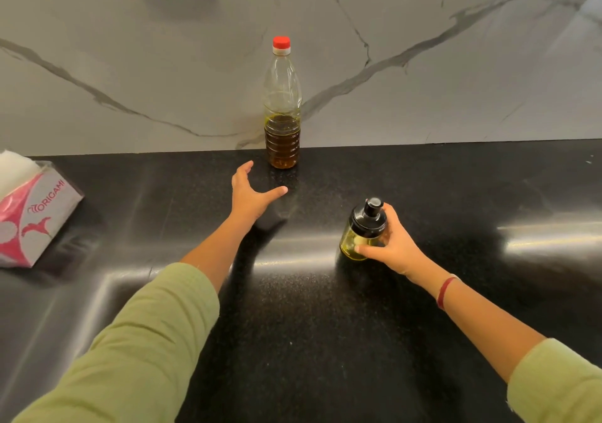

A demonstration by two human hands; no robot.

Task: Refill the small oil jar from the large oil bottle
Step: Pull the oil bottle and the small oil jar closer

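1. Presently, head view only. The large oil bottle (282, 123) is seen upright at the back of the black countertop (293, 325), close against the marble backsplash (130, 64). Its red cap (281, 42) is on. Dark oil fills roughly the lower third.
2. The small oil jar (360, 243) stands on the countertop, nearer the person and to the right of the bottle, well apart from it. Its black dispenser lid (368, 219) is in place. Only a little yellowish oil is visible at the bottom.
3. The right hand (395, 243) is wrapped round the jar, fingers and thumb curled on the glass just under the lid.
4. The left hand (250, 194) is held wide, thumb spread from the fingers, empty, near the bottle's base but not touching it.
5. A tissue box (35, 214) lies at the far left, apart from the work.
6. Step judged: the opening one, with the jar steadied and the bottle being reached for. Nothing is opened or poured yet.
7. Next move judged to call for a grasp of the bottle's body, then removal of both cap and lid before any pouring.
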